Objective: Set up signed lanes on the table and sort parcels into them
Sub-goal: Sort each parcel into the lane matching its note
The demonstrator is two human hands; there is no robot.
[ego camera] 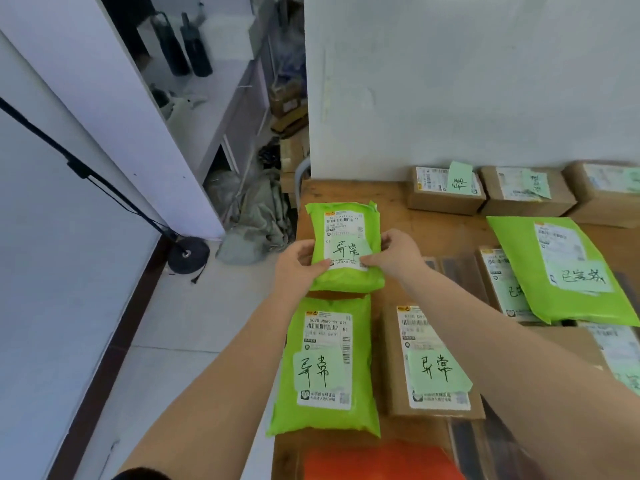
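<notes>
A small green mailer bag [346, 216] with a shipping label and a handwritten pale-green note lies at the table's far left corner. My left hand [298, 265] grips its left edge and my right hand [394, 254] grips its right edge, thumbs on the note. Just nearer lies a second green mailer [325, 368] with the same handwritten note. Beside that one sits a brown box [433, 372] bearing the same note.
The wooden table [391, 199] holds three brown boxes [446, 192] along the wall and a large green mailer [561, 268] over more parcels at right. An orange sheet [377, 462] lies at the near edge. Floor clutter and a lamp base [188, 254] are left of the table.
</notes>
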